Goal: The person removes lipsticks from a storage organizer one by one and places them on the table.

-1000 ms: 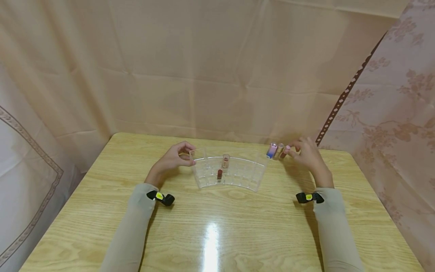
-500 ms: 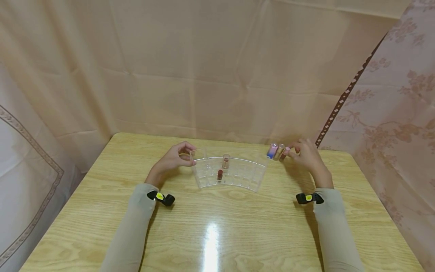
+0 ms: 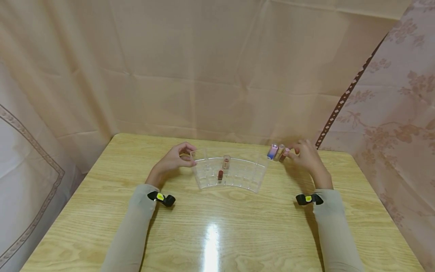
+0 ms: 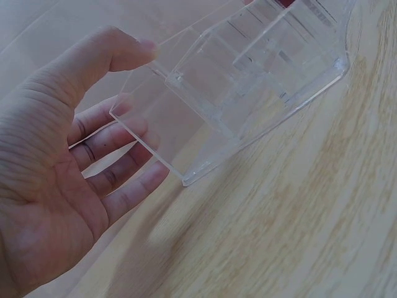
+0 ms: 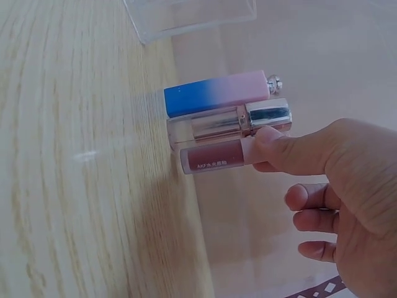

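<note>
In the head view my left hand [image 3: 176, 155] holds the left end of a clear acrylic lipstick organizer [image 3: 238, 180]. The left wrist view has the thumb at its upper edge and the other fingers behind the clear side wall [image 4: 167, 127]. Two lipsticks stand in the organizer: a dark red one [image 3: 220, 175] in front and a clear-and-pinkish one [image 3: 226, 162] behind. My right hand [image 3: 307, 155] pinches the pink cap of a lip gloss tube [image 5: 214, 155] with dark rose contents. Beside that tube stand a gold-and-clear lipstick [image 5: 217, 124] and a blue-to-pink lipstick [image 5: 217, 92], upright in a row.
The organizer stands on a wood-grain table [image 3: 238, 226], left of the upright row. A beige curtain [image 3: 217, 75] hangs right behind the table's back edge, and a floral cloth [image 3: 401, 113] hangs at the right.
The lip gloss in my right hand has shifted slightly left, closer to the gold-and-clear lipstick. My left hand keeps its hold on the organizer.
</note>
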{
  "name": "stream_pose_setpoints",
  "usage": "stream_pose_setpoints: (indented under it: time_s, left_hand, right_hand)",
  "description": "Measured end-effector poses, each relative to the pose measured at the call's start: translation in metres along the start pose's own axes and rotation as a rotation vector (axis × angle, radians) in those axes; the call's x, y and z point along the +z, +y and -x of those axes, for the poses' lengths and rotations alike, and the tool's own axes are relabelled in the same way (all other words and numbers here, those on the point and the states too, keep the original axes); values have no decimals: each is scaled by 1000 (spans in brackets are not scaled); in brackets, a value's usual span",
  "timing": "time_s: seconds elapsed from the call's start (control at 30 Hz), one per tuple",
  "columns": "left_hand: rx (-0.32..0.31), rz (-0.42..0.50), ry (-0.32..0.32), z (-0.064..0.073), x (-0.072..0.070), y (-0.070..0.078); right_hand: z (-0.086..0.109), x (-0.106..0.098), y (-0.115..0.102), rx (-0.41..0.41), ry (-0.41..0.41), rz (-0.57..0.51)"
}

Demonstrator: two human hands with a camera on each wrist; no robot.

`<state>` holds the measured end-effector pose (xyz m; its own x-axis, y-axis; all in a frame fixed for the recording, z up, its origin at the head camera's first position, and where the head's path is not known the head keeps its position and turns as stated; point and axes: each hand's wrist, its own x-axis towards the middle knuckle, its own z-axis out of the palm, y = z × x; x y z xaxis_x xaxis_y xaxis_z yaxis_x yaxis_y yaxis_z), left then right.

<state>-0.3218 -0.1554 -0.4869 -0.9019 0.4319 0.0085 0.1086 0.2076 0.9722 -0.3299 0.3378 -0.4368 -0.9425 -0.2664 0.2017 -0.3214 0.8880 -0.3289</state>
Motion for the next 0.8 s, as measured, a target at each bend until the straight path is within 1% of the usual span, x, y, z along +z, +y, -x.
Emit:
stream_pose_setpoints:
  time_s: [0.13,0.5,0.8]
  left_hand:
    - [-2,13,-10,0,0,0]
    - [2,22,-8,1,-1,-1]
    - [-14,38,-8,1,0,1]
  right_hand:
    - [0,2,1,7,3,-5]
    - [0,3,1,8,0,12]
    - [-2,9,8,-23,10,38]
